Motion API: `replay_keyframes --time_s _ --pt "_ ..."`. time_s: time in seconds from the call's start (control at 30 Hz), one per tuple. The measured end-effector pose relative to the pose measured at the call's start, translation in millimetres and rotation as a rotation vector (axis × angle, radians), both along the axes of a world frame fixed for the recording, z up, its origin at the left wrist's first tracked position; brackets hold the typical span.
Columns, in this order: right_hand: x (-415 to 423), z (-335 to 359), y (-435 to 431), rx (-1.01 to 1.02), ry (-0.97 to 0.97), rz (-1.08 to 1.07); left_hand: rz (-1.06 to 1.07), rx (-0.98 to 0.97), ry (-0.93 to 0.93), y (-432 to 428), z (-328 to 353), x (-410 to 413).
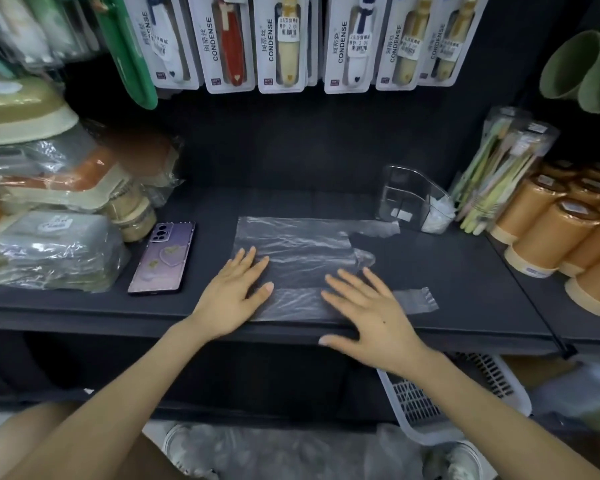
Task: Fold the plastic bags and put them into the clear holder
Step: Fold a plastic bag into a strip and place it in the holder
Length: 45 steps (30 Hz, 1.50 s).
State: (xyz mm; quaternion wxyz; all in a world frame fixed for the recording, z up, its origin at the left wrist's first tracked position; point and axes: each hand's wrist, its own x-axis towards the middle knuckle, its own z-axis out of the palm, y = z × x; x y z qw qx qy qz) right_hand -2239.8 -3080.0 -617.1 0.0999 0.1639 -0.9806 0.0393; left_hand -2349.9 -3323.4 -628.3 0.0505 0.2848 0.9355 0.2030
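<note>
A clear plastic bag [298, 247] lies spread flat on the dark shelf [447, 271], its two handles pointing right. My left hand [234, 292] presses flat on the bag's near left part with straight fingers. My right hand [368, 313] lies flat on the bag's near right part, its thumb at the shelf's front edge. The clear holder [413, 199] stands at the back right of the shelf. A folded whitish bag [437, 216] sits in its right compartment.
A purple phone [163, 258] lies left of the bag. Wrapped containers [49, 251] are stacked at the left; orange cups [555, 230] and a toothbrush pack [499, 168] are at the right. Carded toothbrushes [284, 39] hang above. A white basket [430, 403] sits below.
</note>
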Motion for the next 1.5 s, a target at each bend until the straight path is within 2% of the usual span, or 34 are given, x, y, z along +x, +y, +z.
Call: replay_keyframes --time_s 0.1,0.23,0.3,0.37,0.43,0.53,0.63,0.73,0.93,1.13,1.23,1.3,1.37,1.5 --pt "8.8 -12.4 -13.1 0.016 0.100 0.061 0.064 0.311 -0.034 -7.7 2.7 10.2" --pt "24.6 -15.4 -20.9 -0.121 0.298 0.104 0.021 0.436 -0.112 -22.4 3.7 32.6" --pt "34.9 -8.2 -22.1 -0.211 0.297 0.078 0.013 0.523 -0.165 -28.1 7.0 42.5" --pt "42.9 9.4 -24.0 -0.319 0.214 0.005 0.030 0.684 -0.293 -31.7 11.8 49.4" --pt "45.0 29.4 -22.9 -0.439 0.052 -0.099 0.044 0.791 -0.383 -34.9 17.2 52.5" --pt "30.7 56.1 -12.4 -0.632 -0.249 -0.200 0.085 0.826 -0.424 -34.2 26.8 53.6" --pt "-0.6 73.2 -5.8 -0.628 -0.328 -0.217 0.212 0.862 -0.438 -26.8 36.5 51.8" --pt "-37.4 81.4 -4.1 -0.635 -0.403 -0.246 0.337 0.798 -0.358 -19.4 37.0 42.4" --pt "-105.1 70.2 0.5 -0.519 -0.513 -0.302 0.446 0.438 -0.087 -9.5 21.7 12.7" --pt "-131.1 47.6 -2.9 -0.442 -0.524 -0.310 0.516 0.259 0.126 -1.3 10.5 -0.8" --pt "-133.3 40.9 -2.4 -0.381 -0.512 -0.311 0.463 0.154 0.418 -3.1 3.6 -4.9" --pt "-134.8 40.8 -1.6 -0.346 -0.510 -0.301 0.404 0.089 0.539 -1.4 3.5 -8.8" --pt "-136.7 42.5 -0.8 -0.326 -0.522 -0.293 0.276 0.074 0.540 2.9 4.8 -13.4" --pt "-140.0 46.5 0.4 -0.319 -0.538 -0.289 0.082 0.046 0.409 12.0 0.7 -21.1"
